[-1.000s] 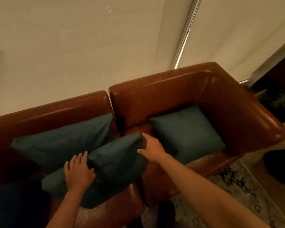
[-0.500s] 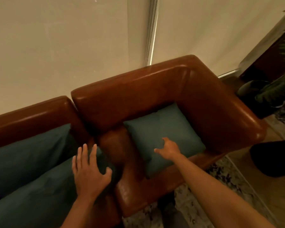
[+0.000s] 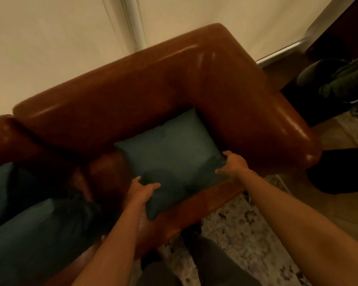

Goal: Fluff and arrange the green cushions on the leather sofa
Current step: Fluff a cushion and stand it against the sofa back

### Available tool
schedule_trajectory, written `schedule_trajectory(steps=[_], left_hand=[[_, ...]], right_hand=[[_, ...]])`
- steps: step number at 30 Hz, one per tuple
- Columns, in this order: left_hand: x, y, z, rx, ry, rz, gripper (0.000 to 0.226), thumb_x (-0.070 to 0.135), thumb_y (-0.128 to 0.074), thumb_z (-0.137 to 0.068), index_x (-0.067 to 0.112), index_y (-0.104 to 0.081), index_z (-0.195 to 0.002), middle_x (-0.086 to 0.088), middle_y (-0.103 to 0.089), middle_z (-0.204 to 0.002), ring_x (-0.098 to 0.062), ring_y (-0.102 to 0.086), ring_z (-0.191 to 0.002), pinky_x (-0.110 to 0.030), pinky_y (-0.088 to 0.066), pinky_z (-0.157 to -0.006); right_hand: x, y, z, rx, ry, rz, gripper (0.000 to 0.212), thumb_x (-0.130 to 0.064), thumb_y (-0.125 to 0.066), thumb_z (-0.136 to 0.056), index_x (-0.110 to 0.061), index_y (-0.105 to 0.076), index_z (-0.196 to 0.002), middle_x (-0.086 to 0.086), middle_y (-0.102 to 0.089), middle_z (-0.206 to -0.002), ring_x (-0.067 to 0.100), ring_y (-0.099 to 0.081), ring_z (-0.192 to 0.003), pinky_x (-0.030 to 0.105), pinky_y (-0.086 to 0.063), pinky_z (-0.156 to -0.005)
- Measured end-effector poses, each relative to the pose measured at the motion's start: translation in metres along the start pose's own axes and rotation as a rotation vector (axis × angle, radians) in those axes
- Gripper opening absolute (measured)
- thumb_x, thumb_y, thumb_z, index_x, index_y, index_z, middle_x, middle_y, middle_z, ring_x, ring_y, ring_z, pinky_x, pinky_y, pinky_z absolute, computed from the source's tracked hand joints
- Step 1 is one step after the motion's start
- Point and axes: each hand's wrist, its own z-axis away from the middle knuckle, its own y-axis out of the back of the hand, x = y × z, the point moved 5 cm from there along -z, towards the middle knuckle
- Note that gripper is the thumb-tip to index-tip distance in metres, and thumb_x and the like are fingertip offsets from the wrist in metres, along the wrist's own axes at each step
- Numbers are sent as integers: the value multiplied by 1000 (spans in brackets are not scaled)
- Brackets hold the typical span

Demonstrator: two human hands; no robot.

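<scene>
A square dark green cushion (image 3: 172,157) lies in the corner seat of the brown leather sofa (image 3: 145,83), its far corner against the backrest and armrest. My left hand (image 3: 141,195) grips its near left edge, thumb on top. My right hand (image 3: 234,164) holds its right corner by the armrest. Two more green cushions lie on the left seat: one in front (image 3: 35,238) and one behind it (image 3: 0,188), partly cut off by the frame edge.
Pale roller blinds (image 3: 50,38) hang behind the sofa. A potted plant (image 3: 339,79) stands at the right past the armrest (image 3: 287,120). A patterned rug (image 3: 246,234) covers the floor in front, and a dark object (image 3: 343,170) sits on the floor at the right.
My view has swung right toward the corner seat. Both hands left the front left cushion and now grip the corner cushion on its two sides.
</scene>
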Motion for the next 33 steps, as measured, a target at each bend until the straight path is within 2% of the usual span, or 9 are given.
schedule_trajectory(steps=[3, 5, 8, 12, 16, 18, 22, 26, 33], left_hand=[[-18, -26, -4, -45, 76, 98, 55, 11, -94, -64, 12, -63, -110, -2, -69, -108, -20, -68, -82, -28, -54, -69], [-34, -42, -7, -85, 113, 155, 51, 0, -91, -69, 14, -63, -109, -3, -67, -102, -22, -65, -85, -34, -54, -80], [-63, -63, -14, -169, 160, 155, 54, 7, -93, -68, 22, -62, -109, 7, -67, -104, -18, -63, -94, -32, -48, -89], [-86, -69, -29, -76, 62, 58, 44, 41, -98, -57, 30, -69, -87, 22, -69, -86, -18, -69, -99, -31, -50, -87], [-69, -44, -18, 14, -33, -6, 47, 39, -91, -72, 19, -70, -109, 4, -69, -103, -21, -66, -104, -34, -49, -91], [-59, -19, -15, 99, -47, -24, 57, 51, -86, -73, 17, -70, -116, -3, -74, -113, -26, -67, -108, -38, -52, -95], [-37, 33, -7, 204, -93, -19, 62, 78, -77, -60, 23, -73, -89, -7, -77, -100, -29, -72, -96, -48, -58, -91], [14, 70, 34, 301, -221, -16, 51, 65, -70, -82, 14, -68, -82, -8, -71, -86, -32, -66, -86, -44, -55, -80], [51, 114, 59, 414, -325, -121, 62, 60, -63, -89, 4, -61, -64, -14, -63, -69, -36, -60, -74, -45, -49, -72]], right_hand=[[31, -11, -18, -83, -46, 70, 115, -35, -91, -71, -15, -20, -159, 16, -45, -151, 41, -50, -132, 50, -48, -105], [49, -24, -30, -133, -92, 80, 129, -32, -95, -66, -14, -10, -161, 15, -40, -157, 40, -46, -138, 48, -46, -108], [69, -51, -47, -188, -128, 24, 135, -31, -96, -64, -19, -5, -163, 12, -36, -160, 35, -41, -143, 43, -42, -113], [73, -69, -62, -83, -120, -33, 103, -34, -90, -66, -15, -34, -151, 11, -51, -145, 34, -53, -130, 37, -47, -105], [58, -56, -50, 64, -69, 39, 71, -30, -85, -71, -13, -49, -130, 14, -58, -129, 38, -59, -119, 41, -51, -92], [44, -35, -37, 98, -46, 93, 64, -29, -84, -76, -13, -51, -128, 13, -62, -124, 37, -59, -115, 41, -51, -85], [14, 18, 2, 96, 53, 84, 53, -34, -81, -84, -15, -56, -127, 9, -65, -117, 35, -63, -107, 44, -51, -81], [-13, 68, 48, 181, 102, 62, 28, -37, -74, -91, -21, -61, -109, 4, -66, -103, 29, -62, -92, 46, -50, -77], [-39, 109, 112, 294, 60, 64, 27, -42, -60, -99, -16, -66, -103, 5, -67, -91, 24, -64, -80, 45, -57, -73]])
